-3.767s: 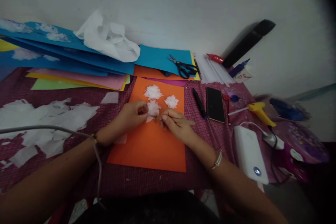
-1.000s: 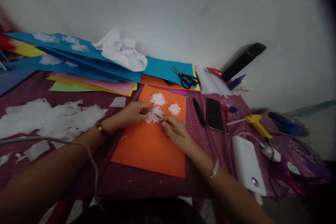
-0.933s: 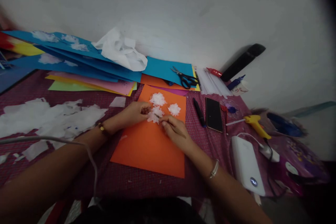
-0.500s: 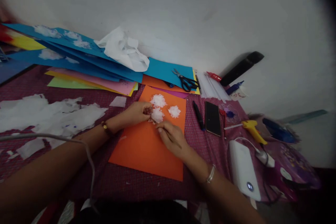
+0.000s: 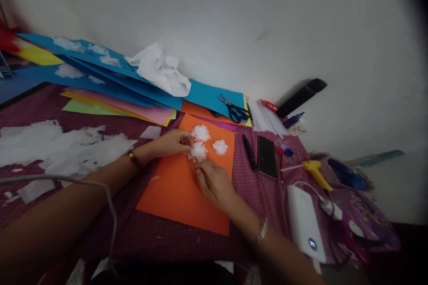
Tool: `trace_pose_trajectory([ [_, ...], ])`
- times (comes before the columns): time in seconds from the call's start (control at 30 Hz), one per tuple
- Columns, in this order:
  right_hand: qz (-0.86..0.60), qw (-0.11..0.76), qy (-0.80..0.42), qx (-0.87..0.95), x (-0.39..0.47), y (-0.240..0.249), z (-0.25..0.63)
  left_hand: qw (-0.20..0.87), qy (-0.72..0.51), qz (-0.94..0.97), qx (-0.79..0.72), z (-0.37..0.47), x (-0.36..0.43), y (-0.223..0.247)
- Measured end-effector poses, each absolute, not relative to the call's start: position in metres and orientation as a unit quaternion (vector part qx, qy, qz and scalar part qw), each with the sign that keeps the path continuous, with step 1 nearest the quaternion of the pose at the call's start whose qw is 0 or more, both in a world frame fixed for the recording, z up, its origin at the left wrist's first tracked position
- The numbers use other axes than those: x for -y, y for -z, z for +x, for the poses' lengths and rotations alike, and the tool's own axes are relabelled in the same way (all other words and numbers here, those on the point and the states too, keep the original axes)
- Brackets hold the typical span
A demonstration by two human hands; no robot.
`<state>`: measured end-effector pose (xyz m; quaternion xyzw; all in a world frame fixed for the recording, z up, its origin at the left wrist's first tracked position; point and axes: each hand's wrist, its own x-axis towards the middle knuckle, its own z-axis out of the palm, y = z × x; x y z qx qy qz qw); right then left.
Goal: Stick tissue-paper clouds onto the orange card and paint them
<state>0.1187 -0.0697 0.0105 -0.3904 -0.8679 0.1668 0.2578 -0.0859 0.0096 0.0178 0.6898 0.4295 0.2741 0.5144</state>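
As it lies on the dark red checked cloth (image 5: pixel 160 247), the orange sheet (image 5: pixel 180 198) stretches away from the near edge of the table, with a grey cable (image 5: pixel 109 196) looping over the left forearm. To the near right sits a white power bank (image 5: pixel 302 218).

On the sheet, the right hand (image 5: pixel 215 183) is closed around a thin stick (image 5: pixel 207 180), mostly hidden by the fingers, its tip end close to the near edge of a white paper flower (image 5: pixel 199 151). That flower lies left of centre on the far half of the sheet. The left hand (image 5: pixel 174 142) has its fingers curled in at the flower's left edge; whether they grip it, one cannot tell. Two more flowers sit there, one (image 5: pixel 200 132) just beyond, the other (image 5: pixel 220 147) to the right.

Left of the sheet, white paper scraps (image 5: pixel 73 147) spread over the cloth. On the right are a black pen (image 5: pixel 249 153), a phone (image 5: pixel 266 157) and a yellow glue gun (image 5: pixel 317 173). Farther off, black scissors (image 5: pixel 235 111) rest on a blue sheet (image 5: pixel 203 95), while crumpled white paper (image 5: pixel 163 71) tops the coloured sheets on the left, near the pale wall (image 5: pixel 217 18).
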Motion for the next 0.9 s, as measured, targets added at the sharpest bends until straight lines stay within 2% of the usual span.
trace_pose_trajectory([
  [0.33,-0.379,0.241,-0.186,0.874,0.067,-0.009,0.115,0.485,-0.262,0.717,-0.427,-0.083,-0.008,-0.016],
  [0.57,-0.404,0.207,-0.142,0.879,0.067,-0.006,0.112,0.463,-0.272,0.717,-0.445,-0.08,-0.011,-0.01],
  [0.67,-0.419,0.163,-0.116,0.885,0.069,-0.009,0.109,0.46,-0.279,0.716,-0.445,-0.081,-0.011,-0.008],
  [0.9,-0.417,-0.027,-0.073,0.905,0.077,-0.026,0.093,0.465,-0.296,0.705,-0.447,-0.084,-0.014,-0.005],
])
